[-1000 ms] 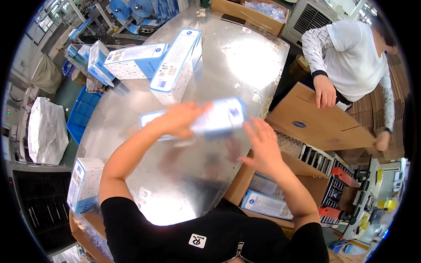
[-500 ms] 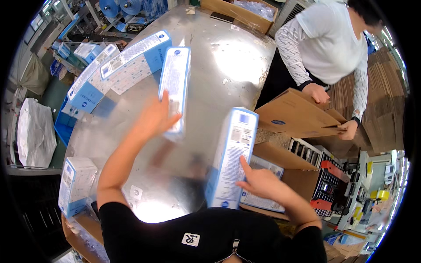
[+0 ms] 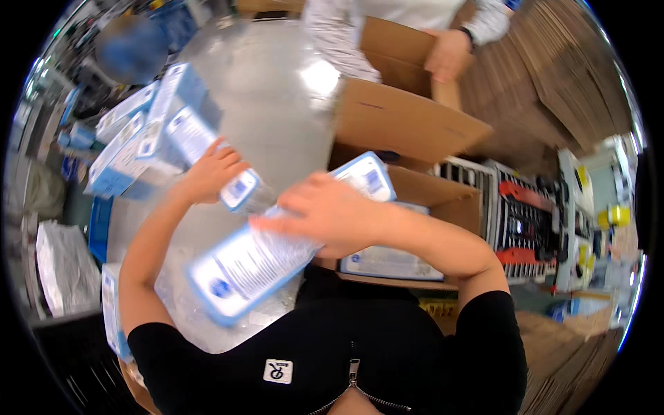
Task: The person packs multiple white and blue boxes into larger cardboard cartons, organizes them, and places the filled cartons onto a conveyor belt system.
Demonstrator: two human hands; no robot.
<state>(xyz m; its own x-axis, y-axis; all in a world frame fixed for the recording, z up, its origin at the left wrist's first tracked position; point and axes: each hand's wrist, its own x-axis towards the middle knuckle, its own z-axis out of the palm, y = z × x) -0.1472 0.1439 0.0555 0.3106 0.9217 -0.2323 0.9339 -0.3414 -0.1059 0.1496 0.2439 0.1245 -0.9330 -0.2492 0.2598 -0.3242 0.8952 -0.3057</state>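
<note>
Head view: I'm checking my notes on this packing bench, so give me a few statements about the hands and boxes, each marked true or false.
1. The right hand lies on a long blue-and-white box. True.
2. The left hand is empty. False: it grips a second blue-and-white box.
3. A co-worker's hand holds a brown cardboard carton. True.
4. The metal table is bare. False: a stack of blue-and-white boxes lies at its left.
5. An open carton at the right holds a flat blue-and-white box. True.
</note>
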